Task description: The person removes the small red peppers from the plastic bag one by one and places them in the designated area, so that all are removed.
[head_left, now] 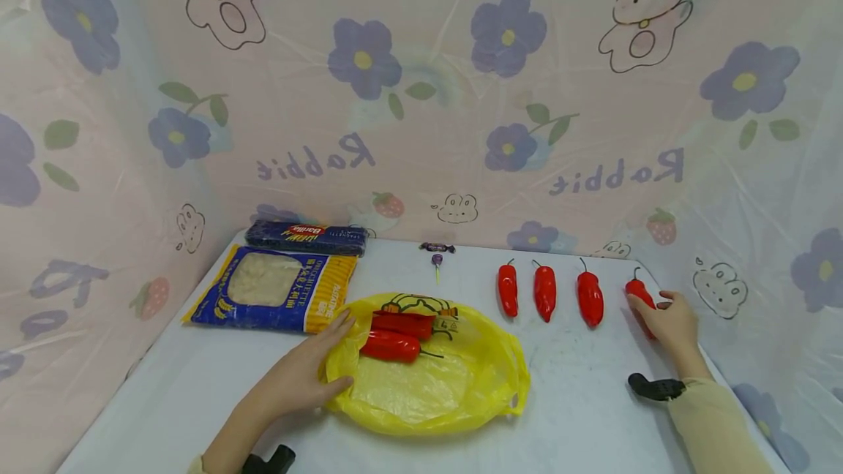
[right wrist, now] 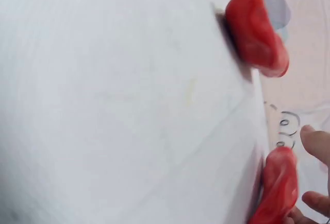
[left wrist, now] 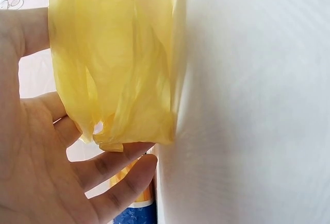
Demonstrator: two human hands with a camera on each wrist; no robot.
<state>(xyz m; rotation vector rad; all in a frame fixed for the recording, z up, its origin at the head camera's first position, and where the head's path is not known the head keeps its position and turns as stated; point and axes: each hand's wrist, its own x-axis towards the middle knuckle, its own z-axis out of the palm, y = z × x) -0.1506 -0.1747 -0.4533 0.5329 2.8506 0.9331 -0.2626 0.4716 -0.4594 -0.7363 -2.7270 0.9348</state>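
Observation:
A yellow plastic bag (head_left: 461,386) lies with its mouth spread wide. Two red peppers (head_left: 391,347) lie inside it. My left hand (head_left: 296,368) is at the bag's left rim, fingers extended and spread; the left wrist view shows the yellow film (left wrist: 113,69) covering its thumb tip and some fingertips. At the far right, my right hand (head_left: 675,324) reaches over the last red pepper (head_left: 639,290) of a row, its fingers around the pepper without a visible firm grip. In the right wrist view the thumb (right wrist: 315,144) stands apart from that pepper (right wrist: 281,188).
Further red peppers (head_left: 544,291) stand in a row left of my right hand. A blue-and-yellow pasta bag (head_left: 263,287) and a dark blue spaghetti pack (head_left: 306,238) lie back left. A wrapped candy (head_left: 437,247) and a purple lollipop (head_left: 437,260) lie at the back middle. Patterned curtains border the table.

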